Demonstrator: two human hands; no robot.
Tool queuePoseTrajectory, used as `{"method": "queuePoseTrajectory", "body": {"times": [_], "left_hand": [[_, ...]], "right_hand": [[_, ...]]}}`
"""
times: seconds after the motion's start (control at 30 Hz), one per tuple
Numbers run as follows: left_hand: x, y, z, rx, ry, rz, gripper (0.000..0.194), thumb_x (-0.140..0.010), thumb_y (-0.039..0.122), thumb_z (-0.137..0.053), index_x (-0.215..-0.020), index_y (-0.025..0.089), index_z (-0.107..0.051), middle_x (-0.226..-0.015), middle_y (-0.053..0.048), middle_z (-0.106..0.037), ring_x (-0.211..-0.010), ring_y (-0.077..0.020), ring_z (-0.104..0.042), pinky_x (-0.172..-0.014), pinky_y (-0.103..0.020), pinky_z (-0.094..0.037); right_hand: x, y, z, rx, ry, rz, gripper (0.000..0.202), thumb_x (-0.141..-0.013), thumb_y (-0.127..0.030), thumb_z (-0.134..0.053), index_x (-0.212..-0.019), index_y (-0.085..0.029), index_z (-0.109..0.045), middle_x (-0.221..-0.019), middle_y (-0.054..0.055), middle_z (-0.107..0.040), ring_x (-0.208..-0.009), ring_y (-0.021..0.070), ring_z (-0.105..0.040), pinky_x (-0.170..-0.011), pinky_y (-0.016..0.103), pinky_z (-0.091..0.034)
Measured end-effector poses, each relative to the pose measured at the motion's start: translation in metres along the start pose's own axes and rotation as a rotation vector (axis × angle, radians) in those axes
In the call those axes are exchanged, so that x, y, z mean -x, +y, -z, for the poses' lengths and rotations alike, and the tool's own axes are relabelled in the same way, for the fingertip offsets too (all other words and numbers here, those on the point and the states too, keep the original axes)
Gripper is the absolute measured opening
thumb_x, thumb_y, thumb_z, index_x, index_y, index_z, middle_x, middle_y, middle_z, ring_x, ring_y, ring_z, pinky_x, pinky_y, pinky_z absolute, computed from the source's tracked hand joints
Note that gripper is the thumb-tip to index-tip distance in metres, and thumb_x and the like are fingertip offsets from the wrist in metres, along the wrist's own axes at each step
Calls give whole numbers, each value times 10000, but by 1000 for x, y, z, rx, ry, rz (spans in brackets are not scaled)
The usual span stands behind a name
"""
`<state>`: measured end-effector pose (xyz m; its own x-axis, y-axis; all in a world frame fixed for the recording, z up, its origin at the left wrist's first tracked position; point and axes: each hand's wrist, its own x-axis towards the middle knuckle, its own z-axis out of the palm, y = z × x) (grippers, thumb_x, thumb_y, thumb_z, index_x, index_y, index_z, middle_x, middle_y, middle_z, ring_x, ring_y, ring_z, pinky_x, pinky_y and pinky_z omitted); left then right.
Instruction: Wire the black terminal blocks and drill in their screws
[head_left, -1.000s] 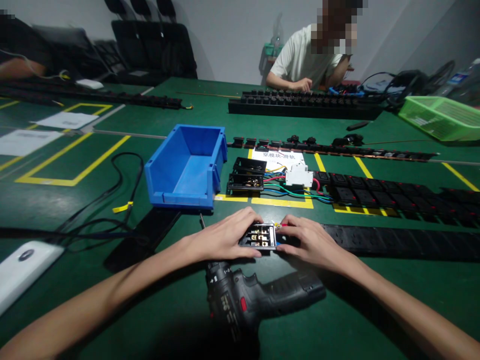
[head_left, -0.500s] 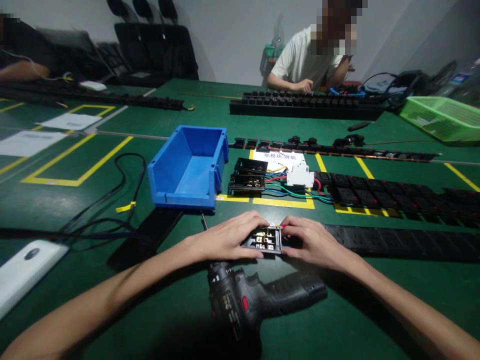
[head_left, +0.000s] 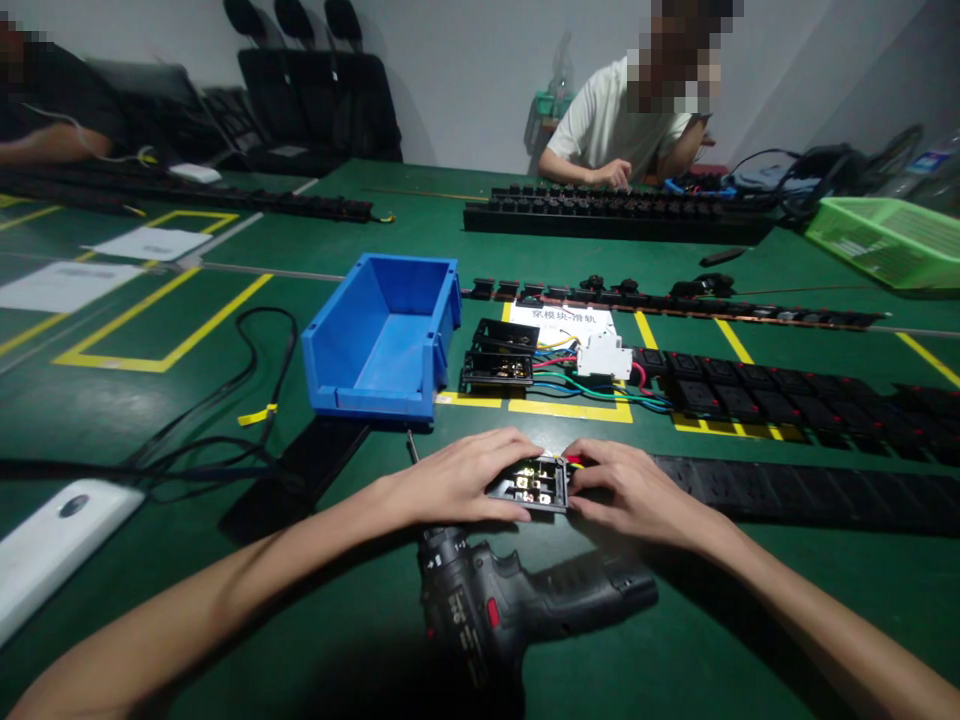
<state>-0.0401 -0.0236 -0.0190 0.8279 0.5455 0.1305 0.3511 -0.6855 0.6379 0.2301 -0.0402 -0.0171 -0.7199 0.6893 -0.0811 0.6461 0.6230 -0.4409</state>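
Observation:
My left hand [head_left: 480, 478] is closed around a small black terminal box [head_left: 553, 488], its open top showing brass contacts. At the box's right end, the bent fingers of my right hand [head_left: 626, 485] pinch wires [head_left: 576, 463], of which a bit of red and yellow shows. Most of the wires are hidden behind those fingers. Just in front of both hands a black cordless drill [head_left: 487, 600] lies on its side on the green table [head_left: 615, 670]. Behind them, two similar black boxes [head_left: 499, 370] are wired to a white circuit breaker [head_left: 604, 357].
A blue bin [head_left: 367, 400] stands beyond my left hand. Black socket strips [head_left: 810, 490] run off to the right. Black cables [head_left: 247, 400] and a white power strip [head_left: 64, 540] lie at left. Across the table sits a person in a white shirt [head_left: 600, 125], near a green basket [head_left: 885, 235].
The whole view has shifted slightly right and down. A little more of the red and yellow wire shows by my right fingers. Both hands keep their hold.

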Motion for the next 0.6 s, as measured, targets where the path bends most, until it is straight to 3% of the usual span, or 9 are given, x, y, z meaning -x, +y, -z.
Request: {"method": "queuePoseTrajectory", "body": {"times": [0.33,0.47,0.6], "left_hand": [[0,2,-1,-49,16,9,624,-868,488,-638,-1380,193,-440,-1309,-137,-548,-1183,-271,-564,-1002,-400,-466],[1,4,1,-13,-2,35,521,-931,424,-566,-1385,202,-435,-1308,-122,-544,-1170,-245,-570,-1008,-378,-465],[1,3,2,-5,-19,40,535,-932,397,-564,-1405,198,-411,-1329,-124,-524,-1181,-244,-559,-1018,-381,-462]], "right_hand": [[1,0,1,-8,14,-10,186,-904,-369,-602,-954,-217,-697,-1126,62,-609,-995,200,-599,-880,333,-462],[1,1,2,-16,28,-2,185,-894,-353,-613,-946,-199,-703,-1082,75,-620,-980,200,-603,-871,327,-467],[1,2,1,-32,44,17,163,-888,-336,-624,-900,-200,-713,-1075,73,-619,-978,196,-602,-878,327,-462]]}}
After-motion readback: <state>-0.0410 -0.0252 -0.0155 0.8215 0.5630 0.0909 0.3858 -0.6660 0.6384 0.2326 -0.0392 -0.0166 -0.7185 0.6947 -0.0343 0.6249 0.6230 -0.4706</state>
